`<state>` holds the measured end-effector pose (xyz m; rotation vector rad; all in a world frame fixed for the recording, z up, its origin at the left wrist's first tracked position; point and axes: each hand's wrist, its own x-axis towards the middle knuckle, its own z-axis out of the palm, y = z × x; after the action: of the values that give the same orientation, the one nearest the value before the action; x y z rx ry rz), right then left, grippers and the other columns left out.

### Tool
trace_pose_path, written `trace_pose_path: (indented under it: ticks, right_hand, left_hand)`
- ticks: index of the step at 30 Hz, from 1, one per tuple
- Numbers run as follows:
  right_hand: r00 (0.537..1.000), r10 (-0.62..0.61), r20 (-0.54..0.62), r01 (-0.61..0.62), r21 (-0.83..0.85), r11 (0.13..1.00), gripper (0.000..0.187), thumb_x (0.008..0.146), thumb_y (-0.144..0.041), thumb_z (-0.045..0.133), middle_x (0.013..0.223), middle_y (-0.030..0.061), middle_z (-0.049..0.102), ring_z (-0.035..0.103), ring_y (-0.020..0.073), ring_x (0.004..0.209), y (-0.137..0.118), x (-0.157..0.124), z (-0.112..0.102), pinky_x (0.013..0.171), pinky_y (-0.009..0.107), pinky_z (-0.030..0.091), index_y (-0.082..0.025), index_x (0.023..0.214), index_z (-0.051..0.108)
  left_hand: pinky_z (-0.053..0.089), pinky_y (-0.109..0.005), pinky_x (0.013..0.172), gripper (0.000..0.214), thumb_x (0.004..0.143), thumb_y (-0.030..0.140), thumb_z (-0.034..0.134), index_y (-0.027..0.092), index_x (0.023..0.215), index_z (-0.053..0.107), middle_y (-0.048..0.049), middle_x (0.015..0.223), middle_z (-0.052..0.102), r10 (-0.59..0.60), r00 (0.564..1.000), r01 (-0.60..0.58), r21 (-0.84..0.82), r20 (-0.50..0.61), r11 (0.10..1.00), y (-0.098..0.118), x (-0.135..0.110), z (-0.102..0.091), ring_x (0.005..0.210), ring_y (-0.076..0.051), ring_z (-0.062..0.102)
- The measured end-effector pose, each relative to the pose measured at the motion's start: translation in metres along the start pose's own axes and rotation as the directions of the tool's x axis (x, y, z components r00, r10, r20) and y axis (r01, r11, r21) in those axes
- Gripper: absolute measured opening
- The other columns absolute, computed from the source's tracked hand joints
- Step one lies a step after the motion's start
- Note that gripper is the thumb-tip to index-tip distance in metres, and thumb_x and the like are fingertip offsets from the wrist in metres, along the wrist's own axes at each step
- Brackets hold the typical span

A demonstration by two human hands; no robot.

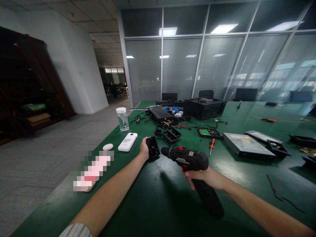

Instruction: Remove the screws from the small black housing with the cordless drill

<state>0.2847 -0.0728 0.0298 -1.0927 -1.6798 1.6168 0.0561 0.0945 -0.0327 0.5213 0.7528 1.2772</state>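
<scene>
My left hand [144,149] grips a small black plastic box [153,147] by its left side, its hollow face turned toward me. In my right hand [197,176] is a black cordless drill [187,158] with red buttons. The drill's chuck points left at the box, a small gap apart; no bit can be made out clearly. Beyond the box lie more black plastic frames [172,135]. A screwdriver [212,146] with an orange-red handle rests to the right of them, near a green circuit board [209,132].
On the green table [148,204], a white power bank [127,142], a white oval object [108,147] and a clear jar [122,119] stand left. An open black computer case [204,108] and cables are at the back. A silver optical drive [248,144] lies right.
</scene>
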Motion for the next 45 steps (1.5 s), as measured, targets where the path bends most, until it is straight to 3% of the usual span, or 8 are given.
trace_pose_path:
  ticks: [17,23,29,45]
  right_hand:
    - [1.000,0.013,-0.012,-0.012,0.073,0.997,0.038,0.069,-0.040,0.070,0.081,0.0020,0.066,0.059,0.0119,0.046,0.0005,0.0028,0.0008,0.048,0.026,0.042,-0.015,0.094,0.055]
    - [1.000,-0.003,0.000,0.003,0.060,0.998,0.035,0.074,-0.036,0.068,0.093,0.0050,0.065,0.060,0.0114,0.051,-0.0007,-0.0001,0.0008,0.051,0.026,0.041,-0.015,0.099,0.055]
    - [0.999,-0.047,0.009,0.047,0.055,0.997,0.032,0.076,-0.035,0.065,0.092,0.0053,0.065,0.059,0.0109,0.050,-0.0006,0.0006,0.0013,0.053,0.026,0.041,-0.014,0.097,0.054]
    - [1.000,-0.016,-0.003,0.016,0.048,0.999,0.040,0.073,-0.040,0.068,0.096,0.0061,0.065,0.060,0.0117,0.051,-0.0022,0.0000,0.0021,0.054,0.027,0.044,-0.016,0.102,0.056]
  left_hand:
    - [0.048,-0.034,0.051,0.035,0.077,0.048,0.046,0.016,0.076,0.059,-0.0046,0.058,0.059,0.026,1.000,-0.026,-0.002,-0.007,1.000,-0.0007,0.0027,0.0000,0.049,-0.020,0.057]
    - [0.048,-0.034,0.051,0.035,0.077,0.048,0.046,0.016,0.076,0.059,-0.0045,0.058,0.058,0.015,1.000,-0.015,-0.006,-0.007,1.000,-0.0009,0.0037,-0.0006,0.050,-0.021,0.058]
    - [0.048,-0.034,0.051,0.036,0.077,0.049,0.046,0.016,0.074,0.060,-0.0048,0.058,0.058,0.019,1.000,-0.019,0.011,-0.021,1.000,0.0003,0.0004,0.0013,0.050,-0.021,0.058]
    - [0.048,-0.035,0.051,0.036,0.077,0.049,0.045,0.017,0.075,0.059,-0.0052,0.059,0.059,-0.015,1.000,0.015,0.004,0.010,1.000,0.0000,0.0021,-0.0008,0.051,-0.021,0.058]
